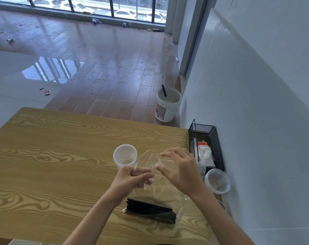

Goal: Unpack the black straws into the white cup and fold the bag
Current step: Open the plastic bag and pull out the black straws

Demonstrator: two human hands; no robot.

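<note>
A bundle of black straws [150,210] lies inside the lower end of a clear plastic bag [148,158] on the wooden table [53,147]. My left hand [132,177] pinches the bag's upper edge, and my right hand [180,170] grips the same end from the right, with the film stretched between them. The translucent white cup [125,156] stands upright and empty just behind my left hand, touching the raised bag.
A black mesh tray [215,144] with tissues and small items sits against the wall [256,121] at the table's right edge. A second clear cup [217,181] stands beside it. A white bucket [168,105] is on the floor beyond the table.
</note>
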